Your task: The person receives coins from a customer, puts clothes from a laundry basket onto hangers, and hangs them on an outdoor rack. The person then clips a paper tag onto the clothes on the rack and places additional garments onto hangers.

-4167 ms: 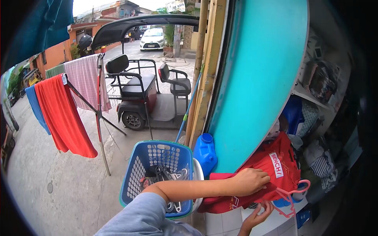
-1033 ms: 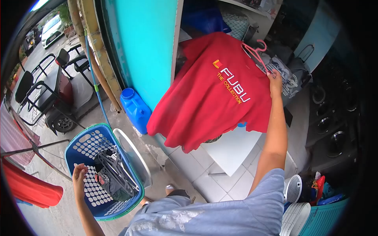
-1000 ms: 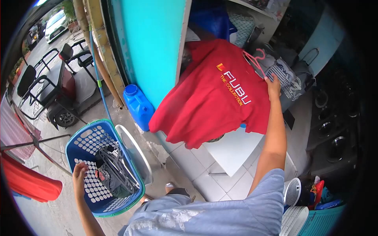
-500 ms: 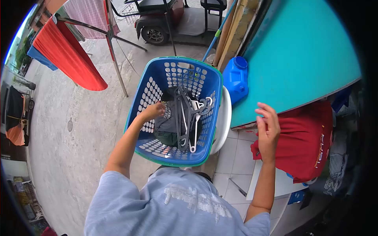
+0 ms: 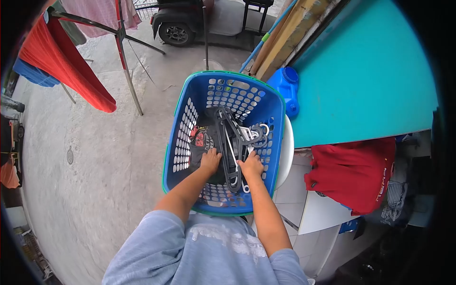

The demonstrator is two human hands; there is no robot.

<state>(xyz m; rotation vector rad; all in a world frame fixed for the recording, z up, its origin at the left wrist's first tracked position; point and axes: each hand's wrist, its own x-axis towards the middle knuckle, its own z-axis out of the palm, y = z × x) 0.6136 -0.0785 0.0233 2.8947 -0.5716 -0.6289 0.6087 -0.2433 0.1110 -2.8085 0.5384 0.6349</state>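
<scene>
A blue laundry basket (image 5: pixel 274 156) with a green rim holds dark clothes (image 5: pixel 198 154) and several grey and white hangers (image 5: pixel 222 137). Inside it, my left hand (image 5: pixel 210 161) rests on the dark cloth left of the hangers, fingers slightly apart. My right hand (image 5: pixel 251 166) is at the right side of the hangers, thumb and fingers around part of a white one; the exact contact is partly hidden. To the right, a red shirt (image 5: pixel 351 175) lies over a white surface (image 5: pixel 323 213), touched by neither hand.
Behind the basket stands a blue jug (image 5: pixel 285 90), beside a turquoise panel (image 5: pixel 365 80). A white basin (image 5: pixel 287 152) shows at the basket's right. Left, a drying rack (image 5: pixel 121 52) carries a red towel (image 5: pixel 66 61). A parked vehicle's wheel (image 5: pixel 176 33) is beyond.
The red shirt, earlier held up on a pink hanger, now lies at the right, away from my hands. Both hands have moved into the basket, my right one coming from the right. The view has turned left.
</scene>
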